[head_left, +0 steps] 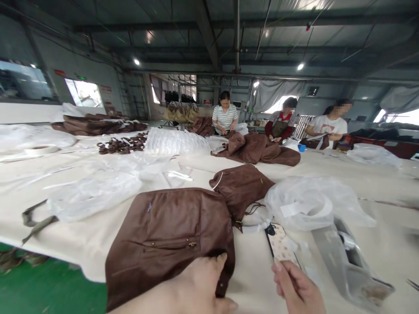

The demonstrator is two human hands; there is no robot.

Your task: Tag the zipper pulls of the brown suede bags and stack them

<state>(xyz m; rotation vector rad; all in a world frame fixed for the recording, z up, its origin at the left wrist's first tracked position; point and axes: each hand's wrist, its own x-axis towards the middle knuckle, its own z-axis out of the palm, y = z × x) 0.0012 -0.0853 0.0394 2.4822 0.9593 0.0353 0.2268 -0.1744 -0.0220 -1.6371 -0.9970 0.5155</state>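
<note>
A brown leather bag (170, 218) lies on the cloth-covered table in front of me, with a zipped pocket across its panel. My left hand (196, 283) rests on its lower right part, thumb and forefinger apart near the edge. To the right, my right hand (297, 290) has thumb and fingers pinched together. Whatever is between them is too small to make out. Just beyond those fingertips lies a phone in a floral case (282, 244), partly covered by the hand. A smaller brown leather piece with a drawstring (242, 185) touches the bag's far right corner.
Clear plastic bags lie left (98, 192) and right (304, 200). A tape dispenser (348, 250) stands at the right under plastic. Brown leather heaps (262, 148) and a pile of dark rings (122, 145) lie farther back. Several people (225, 115) work across the table.
</note>
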